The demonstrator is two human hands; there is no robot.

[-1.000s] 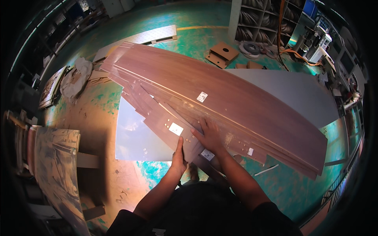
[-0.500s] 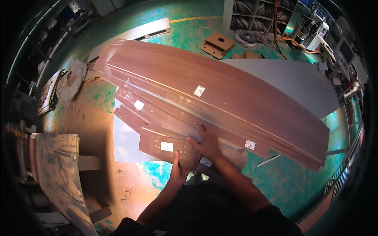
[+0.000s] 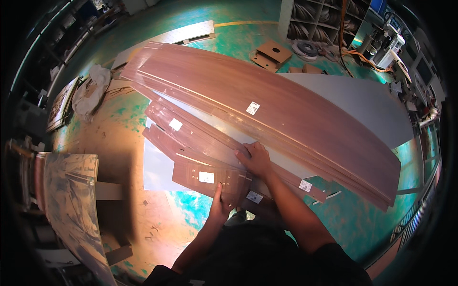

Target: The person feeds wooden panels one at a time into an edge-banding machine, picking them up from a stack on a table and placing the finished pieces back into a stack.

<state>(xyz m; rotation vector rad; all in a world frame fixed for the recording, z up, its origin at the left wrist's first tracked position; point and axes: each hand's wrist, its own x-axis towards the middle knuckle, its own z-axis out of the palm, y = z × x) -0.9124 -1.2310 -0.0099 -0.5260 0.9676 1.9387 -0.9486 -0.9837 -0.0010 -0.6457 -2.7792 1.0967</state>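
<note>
Low in the picture, my left hand (image 3: 220,206) grips the near edge of a short brown wood-grain panel (image 3: 193,183), its thumb on top beside a white label. My right hand (image 3: 256,159) is curled over the far edge of a long, narrow brown board (image 3: 288,185), with labels toward both ends. Under the short panel lie other brown pieces, partly covered. A darker labelled piece (image 3: 262,205) shows below my right forearm. Beyond the narrow board rests a stack of long, wide brown panels (image 3: 286,109), with a strip of grey surface showing between them.
A grey sheet (image 3: 353,102) lies under the panels. Farther off are a cardboard box (image 3: 272,55), coiled rolls (image 3: 305,49) and a shelf of rolls (image 3: 315,21). Machinery (image 3: 384,47) stands at the far right. A paint-stained board (image 3: 71,195) and a plastic bag (image 3: 92,90) are on the left.
The narrow board has shifted toward me, widening the gap to the wide stack. My right hand has gone from lying spread over the boards to curling round its edge. My left hand keeps its hold.
</note>
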